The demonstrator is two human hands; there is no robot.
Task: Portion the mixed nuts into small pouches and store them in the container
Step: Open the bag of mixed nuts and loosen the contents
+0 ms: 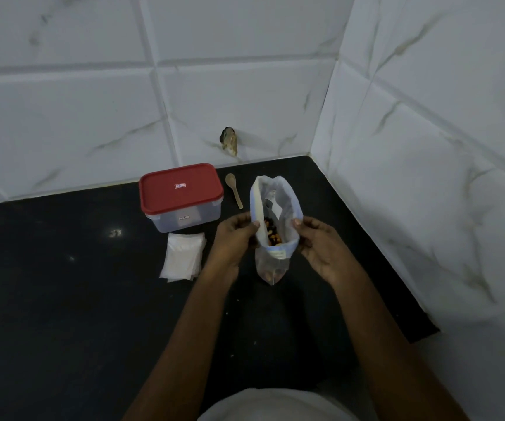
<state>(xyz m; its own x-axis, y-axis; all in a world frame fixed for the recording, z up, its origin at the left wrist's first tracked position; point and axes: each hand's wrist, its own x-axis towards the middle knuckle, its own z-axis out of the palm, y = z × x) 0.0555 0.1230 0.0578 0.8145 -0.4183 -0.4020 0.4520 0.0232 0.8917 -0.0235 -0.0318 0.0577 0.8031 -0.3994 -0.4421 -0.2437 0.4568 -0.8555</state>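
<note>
A clear zip bag [275, 205] stands on the black counter [62, 299] with its mouth spread wide, and mixed nuts [272, 233] show inside. My left hand [236, 238] pinches the bag's left rim. On the opposite rim, my right hand [321, 247] does the same. To the left lies a stack of small white pouches [182, 256]. Behind the pouches sits a clear container with a red lid [181, 189], closed. A small wooden spoon [234, 189] rests between the container and the bag.
White tiled walls [427, 147] close the counter at the back and on the right, forming a corner. A chipped hole [230, 141] marks the back wall just above the counter. The counter's right part ends at a wall step [427, 329].
</note>
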